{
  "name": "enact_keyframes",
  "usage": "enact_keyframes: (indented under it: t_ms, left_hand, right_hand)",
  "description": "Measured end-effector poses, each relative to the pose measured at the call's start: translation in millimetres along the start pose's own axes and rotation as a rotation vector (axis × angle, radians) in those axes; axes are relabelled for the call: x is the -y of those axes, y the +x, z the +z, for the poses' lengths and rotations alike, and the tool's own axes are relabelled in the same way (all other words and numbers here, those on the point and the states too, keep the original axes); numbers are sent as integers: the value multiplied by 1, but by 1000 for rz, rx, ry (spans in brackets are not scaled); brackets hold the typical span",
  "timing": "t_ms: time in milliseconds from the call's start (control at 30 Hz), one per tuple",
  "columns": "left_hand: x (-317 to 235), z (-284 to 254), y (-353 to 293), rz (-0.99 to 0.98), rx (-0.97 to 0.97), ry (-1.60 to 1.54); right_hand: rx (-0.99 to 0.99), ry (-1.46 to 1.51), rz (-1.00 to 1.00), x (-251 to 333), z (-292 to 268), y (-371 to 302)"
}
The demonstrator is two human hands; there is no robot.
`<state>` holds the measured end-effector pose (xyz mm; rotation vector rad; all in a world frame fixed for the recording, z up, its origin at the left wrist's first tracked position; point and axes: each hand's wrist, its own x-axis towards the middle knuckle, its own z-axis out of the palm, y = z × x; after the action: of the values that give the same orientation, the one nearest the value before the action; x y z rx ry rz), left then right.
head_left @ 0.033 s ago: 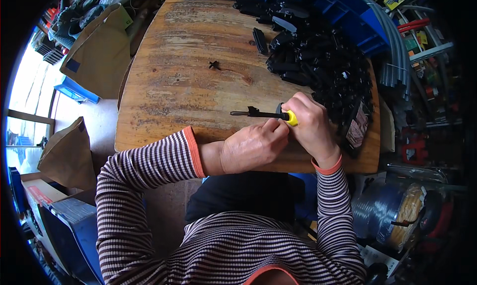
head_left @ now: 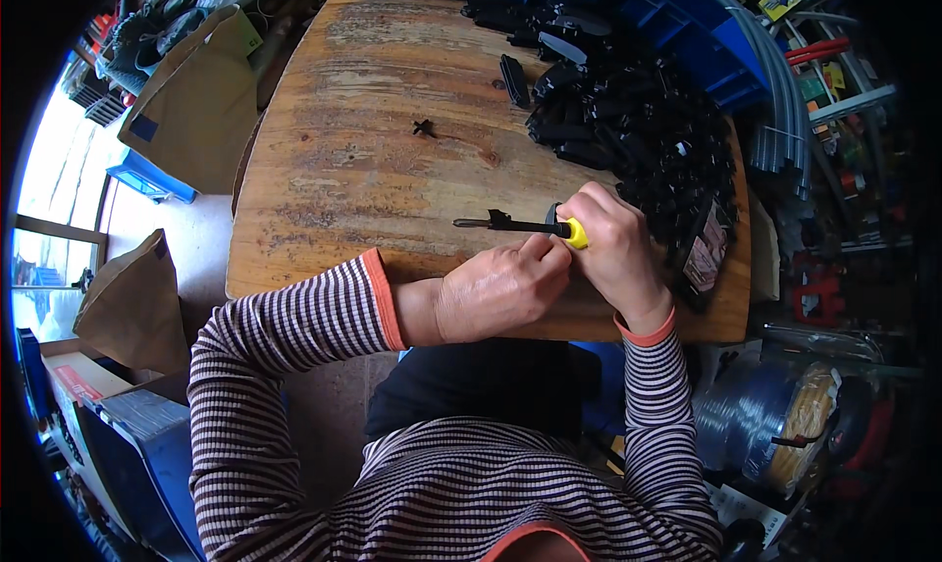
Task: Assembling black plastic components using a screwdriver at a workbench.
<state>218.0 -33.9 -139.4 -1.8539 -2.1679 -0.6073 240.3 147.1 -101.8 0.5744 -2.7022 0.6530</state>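
My right hand [head_left: 613,233] is closed around the yellow-collared grip of a slim black tool [head_left: 535,226]. Its thin shaft points left over the wooden table and ends in a narrow metal tip, with a small black lug on the shaft. Just below the shaft, my left hand [head_left: 505,292] is closed, fingers curled and thumb side against the right hand. Whatever its fingertips grip is hidden. A small black cross-shaped piece [head_left: 424,128] lies by itself farther up the table. To the right spreads a large heap of black plastic parts [head_left: 608,121].
Blue plastic bins [head_left: 687,32] line the far edge of the worn wooden table [head_left: 324,170]. A dark rectangular item with a pinkish face [head_left: 705,253] lies at the right edge. Brown paper sacks [head_left: 191,111] stand at left; wrapped coils [head_left: 775,425] sit at lower right.
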Motion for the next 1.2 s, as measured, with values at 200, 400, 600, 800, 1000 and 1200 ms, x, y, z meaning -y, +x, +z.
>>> enact_keyframes:
  t_ms: [200, 400, 600, 800, 1000, 1200]
  left_hand:
    - [-2, -3, -2, 3, 47, 89]
    - [1, -7, 2, 57, 100, 92]
    - [12, -8, 10, 86, -17, 65]
    - [51, 2, 26, 138, -75, -33]
    - [96, -14, 46, -526, -194, -287]
    - [179, -10, 52, -277, -353, 146]
  right_hand:
    - [150, 71, 35, -13, -21, 12]
    - [-640, 763, 265, 7, -20, 34]
    - [-572, 690, 330, -2, -17, 25]
    - [-325, 32, 449, -57, -35, -9]
    - [-92, -210, 465, -73, -18, -19]
    - [107, 20, 627, -65, -33, -3]
